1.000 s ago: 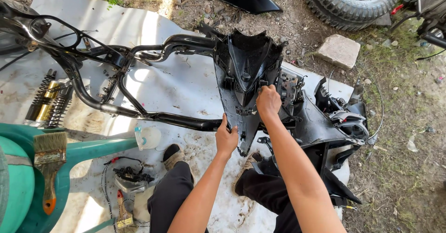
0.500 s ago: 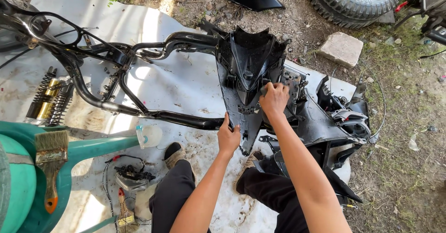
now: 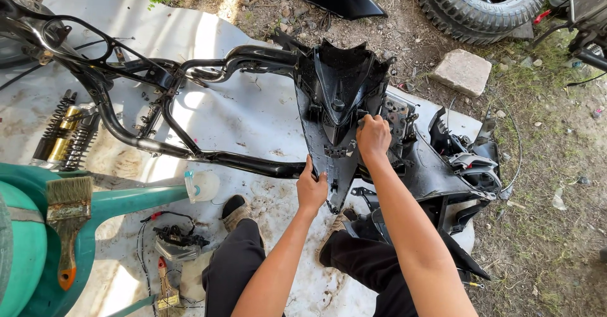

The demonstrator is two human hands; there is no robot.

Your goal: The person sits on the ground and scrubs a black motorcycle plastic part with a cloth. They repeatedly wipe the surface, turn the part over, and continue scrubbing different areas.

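The black fairing panel [image 3: 341,102] is held upright on the scooter frame [image 3: 158,146]. Its lower edge is gripped by the left hand [image 3: 312,190] at 6 o'clock; the right hand [image 3: 373,136], fingers curled closed, clasps its 4 o'clock edge.

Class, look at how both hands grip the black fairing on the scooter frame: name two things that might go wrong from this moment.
1. The left hand pinches the fairing at its thin lower edge while the right hand grips higher up; uneven pulling might crack the plastic or nip fingers.
2. Loose parts and wires lie on the sheet beside the person's shoe; a shift of the foot might crush or snag them.
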